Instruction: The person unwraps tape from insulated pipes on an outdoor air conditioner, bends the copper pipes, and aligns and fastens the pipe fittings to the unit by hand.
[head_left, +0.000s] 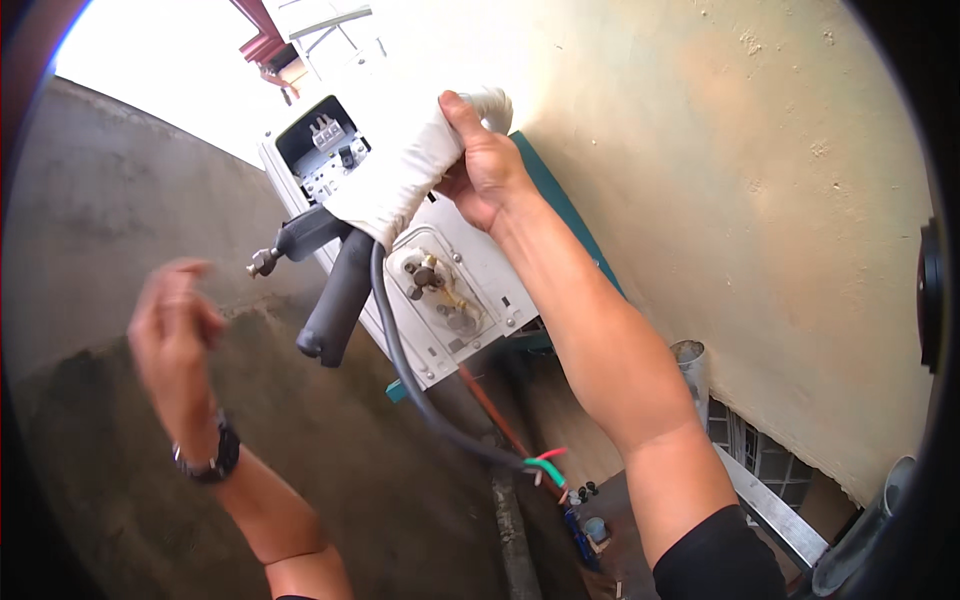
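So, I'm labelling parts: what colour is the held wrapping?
The held wrapping is white, clearest in head view.

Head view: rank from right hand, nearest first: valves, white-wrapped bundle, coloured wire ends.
1. White-wrapped bundle: held in the right hand.
2. Valves: below-left of it, on the white panel.
3. Coloured wire ends: farthest, well below.

Strong daylight from the upper left, your left hand (pixel 178 345) smeared by motion blur.
Glare bleaches the white wrapping (pixel 400 185) and the upper edge of the metal unit (pixel 488 268); past its lower edge the gray wall (pixel 110 430) looks dim, and fisheye distortion bends your margins into black.
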